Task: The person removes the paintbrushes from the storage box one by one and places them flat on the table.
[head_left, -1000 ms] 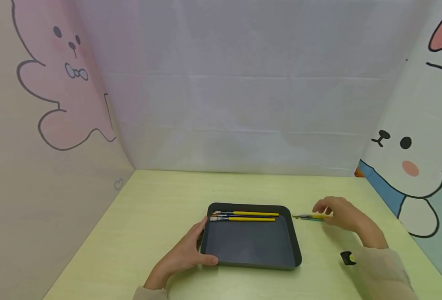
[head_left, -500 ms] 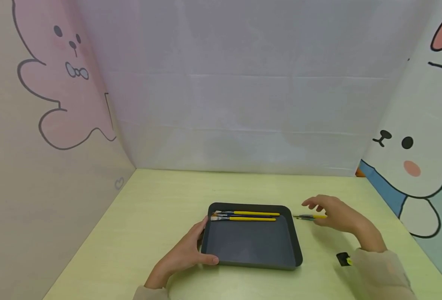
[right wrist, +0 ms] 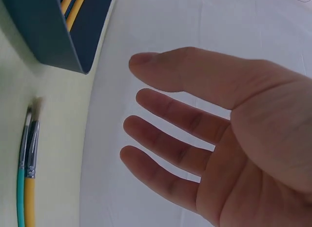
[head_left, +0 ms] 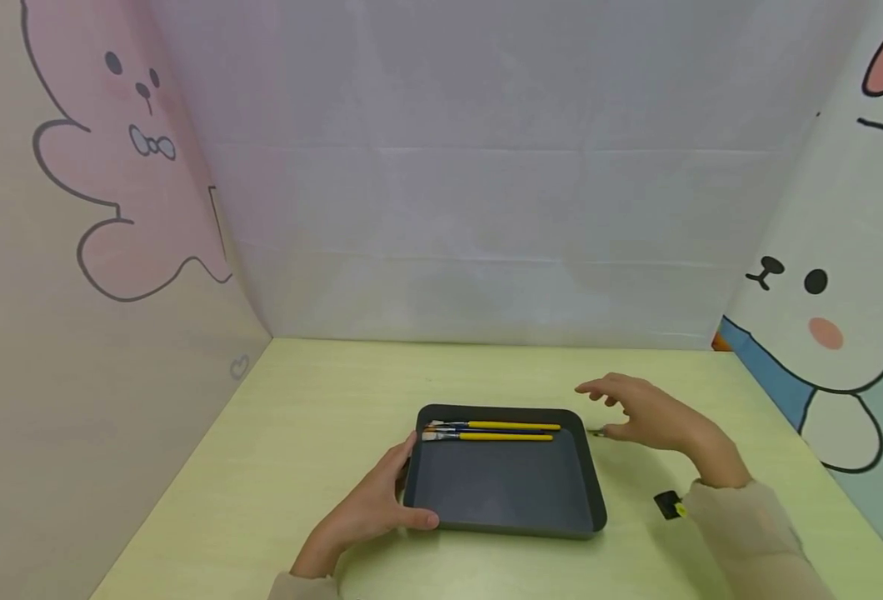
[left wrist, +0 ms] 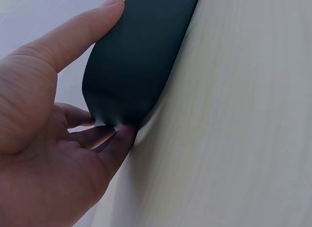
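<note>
A dark grey rectangular tray (head_left: pixel 505 487) lies on the table. My left hand (head_left: pixel 370 507) holds its left side, the thumb against the near wall; in the left wrist view the other fingertips grip round the tray's corner. Along the tray's far side lie two yellow-handled paintbrushes (head_left: pixel 505 437) and a dark-handled one, bristles to the left. My right hand (head_left: pixel 659 417) hovers right of the tray, fingers spread and holding nothing. Below it on the table, a yellow-handled paintbrush (right wrist: pixel 29 200) and a green-handled paintbrush (right wrist: pixel 20 197) lie side by side, mostly hidden by the hand in the head view.
The pale yellow table (head_left: pixel 336 379) is bounded by a white back wall (head_left: pixel 426 208) and side walls with cartoon animals. A small black piece with a yellow-green spot (head_left: pixel 669 505) shows beside my right sleeve (head_left: pixel 741 521).
My right hand has moved left and slightly up toward the tray, its fingers extending, and it now covers most of the loose paintbrushes. The left hand and tray stay put.
</note>
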### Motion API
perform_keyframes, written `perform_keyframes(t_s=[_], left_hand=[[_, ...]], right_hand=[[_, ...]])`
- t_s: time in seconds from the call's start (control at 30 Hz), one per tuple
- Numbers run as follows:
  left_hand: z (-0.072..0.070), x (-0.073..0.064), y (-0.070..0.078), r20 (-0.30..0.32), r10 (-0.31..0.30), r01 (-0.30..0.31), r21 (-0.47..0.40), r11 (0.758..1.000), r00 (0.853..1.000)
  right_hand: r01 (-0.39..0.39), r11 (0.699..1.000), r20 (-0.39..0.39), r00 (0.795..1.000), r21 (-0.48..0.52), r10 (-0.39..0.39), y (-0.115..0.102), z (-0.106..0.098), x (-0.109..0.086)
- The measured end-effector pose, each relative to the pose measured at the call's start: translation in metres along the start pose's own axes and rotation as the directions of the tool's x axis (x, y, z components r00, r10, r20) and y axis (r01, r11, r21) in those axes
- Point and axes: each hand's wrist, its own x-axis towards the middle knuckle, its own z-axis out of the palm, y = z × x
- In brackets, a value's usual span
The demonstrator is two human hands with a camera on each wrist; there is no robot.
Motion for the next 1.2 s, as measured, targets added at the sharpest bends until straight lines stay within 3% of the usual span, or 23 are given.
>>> perform_keyframes(t_s=[0.27, 0.53, 0.83, 1.2], left_hand=[[0.0, -0.001, 0.0, -0.006, 0.006, -0.006, -0.011, 1.0, 1.0], [0.0, -0.001, -0.001, 0.002, 0.002, -0.002, -0.043, 0.999, 1.0], [0.0, -0.001, 0.001, 0.01, 0.01, -0.01, -0.048, 0.999, 1.0], [0.001, 0.0, 0.0, 0.003, 0.014, -0.014, -0.043, 0.999, 1.0]], right_hand=[[0.053, 0.998, 0.045, 0.998, -0.022, -0.052, -0.024, -0.004, 0.026], [0.093, 0.995, 0.158, 0.983, -0.019, -0.089, -0.038, 0.007, 0.057], [0.141, 0.986, 0.222, 0.962, 0.086, -0.157, -0.044, 0.015, 0.078], [0.126, 0.981, 0.314, 0.934, 0.149, -0.168, -0.05, 0.034, 0.097]])
